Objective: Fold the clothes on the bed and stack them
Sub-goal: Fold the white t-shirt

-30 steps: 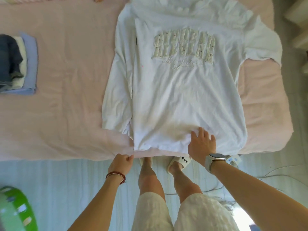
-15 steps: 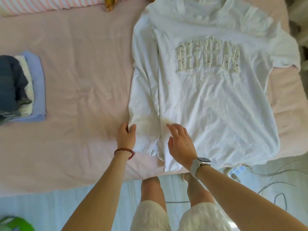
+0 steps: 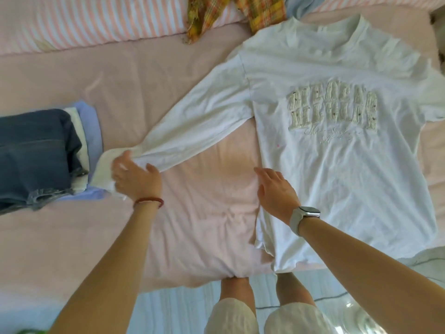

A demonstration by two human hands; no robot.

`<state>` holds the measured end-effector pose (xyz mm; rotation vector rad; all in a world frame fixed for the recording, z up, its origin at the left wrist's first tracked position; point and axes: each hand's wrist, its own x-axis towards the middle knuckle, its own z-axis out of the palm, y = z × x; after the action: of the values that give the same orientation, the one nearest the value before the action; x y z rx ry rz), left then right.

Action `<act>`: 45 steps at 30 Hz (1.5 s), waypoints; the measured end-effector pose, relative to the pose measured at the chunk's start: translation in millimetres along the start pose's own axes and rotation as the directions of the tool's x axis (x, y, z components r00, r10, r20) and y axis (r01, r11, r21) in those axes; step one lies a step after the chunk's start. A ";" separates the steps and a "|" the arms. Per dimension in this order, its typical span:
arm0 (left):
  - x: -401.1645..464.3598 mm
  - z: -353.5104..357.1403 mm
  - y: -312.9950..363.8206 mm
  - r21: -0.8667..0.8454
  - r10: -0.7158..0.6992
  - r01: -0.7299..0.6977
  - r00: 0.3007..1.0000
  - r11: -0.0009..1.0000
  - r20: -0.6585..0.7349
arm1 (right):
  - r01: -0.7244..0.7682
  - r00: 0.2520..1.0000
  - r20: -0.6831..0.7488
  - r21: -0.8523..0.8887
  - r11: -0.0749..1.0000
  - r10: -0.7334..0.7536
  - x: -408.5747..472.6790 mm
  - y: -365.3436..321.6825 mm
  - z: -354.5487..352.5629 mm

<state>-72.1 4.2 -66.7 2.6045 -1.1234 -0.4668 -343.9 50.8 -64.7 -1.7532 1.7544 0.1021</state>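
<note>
A white long-sleeved shirt (image 3: 337, 165) with raised lettering lies face up on the pink bed (image 3: 204, 213), its hem at the bed's near edge. My left hand (image 3: 134, 179) grips the cuff of the shirt's left sleeve (image 3: 199, 121), which stretches out to the left across the sheet. My right hand (image 3: 274, 191) hovers with relaxed fingers at the left side edge of the shirt's body, holding nothing. A stack of folded clothes (image 3: 41, 155), dark denim on top of white and light blue pieces, sits at the left, right beside the held cuff.
A yellow plaid garment (image 3: 231, 13) and a light blue one (image 3: 301, 3) lie at the head of the bed on the striped pillows (image 3: 96, 22). The floor and my legs (image 3: 240, 300) are below the bed's near edge.
My left hand took the sleeve cuff and pulled the sleeve out to the left, away from the shirt's body. My right hand shifted along the shirt's left edge. The camera moved closer and left.
</note>
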 end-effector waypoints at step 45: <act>-228.3 49.7 -30.1 -0.456 -0.121 0.397 0.844 0.796 0.523 | -0.226 0.974 0.043 0.219 0.949 0.222 -70.5 62.1 34.1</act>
<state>-220.0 187.0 -80.6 2.1664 -0.5787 -1.3347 -395.2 135.0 -81.0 -1.3867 1.8687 0.0157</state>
